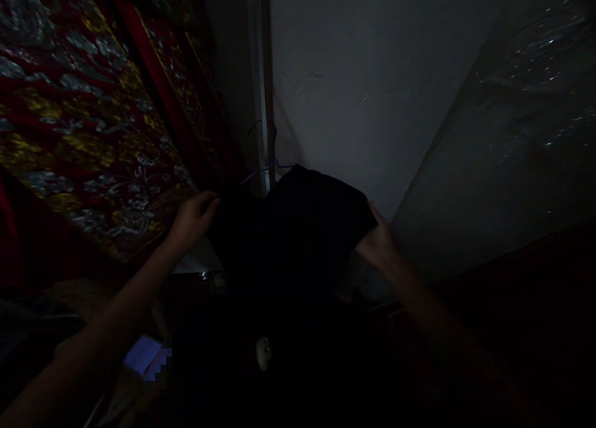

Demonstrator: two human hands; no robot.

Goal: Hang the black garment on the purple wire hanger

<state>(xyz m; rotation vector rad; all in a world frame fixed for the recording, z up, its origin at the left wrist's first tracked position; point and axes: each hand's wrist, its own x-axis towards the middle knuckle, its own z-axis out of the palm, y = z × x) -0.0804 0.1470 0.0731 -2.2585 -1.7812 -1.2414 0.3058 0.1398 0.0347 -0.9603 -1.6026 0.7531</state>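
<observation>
A black garment [298,241], shaped like a short-sleeved shirt, hangs spread out in front of me. Its details are lost in the dark. My left hand [193,220] pinches its upper left edge between thumb and fingers. At the opposite edge, my right hand [379,245] grips the cloth, with the fingers partly behind it. A small pale patch [263,353] shows low on the dark area; I cannot tell whether it is a print on the cloth.
Red fabric with silver and gold decoration [84,117] hangs at the left. A pale wall [363,74] and a vertical pipe or trim [263,74] stand behind, with a thin cord [255,174]. Shiny plastic sheeting [521,123] is at the right. A bluish paper [143,355] lies lower left.
</observation>
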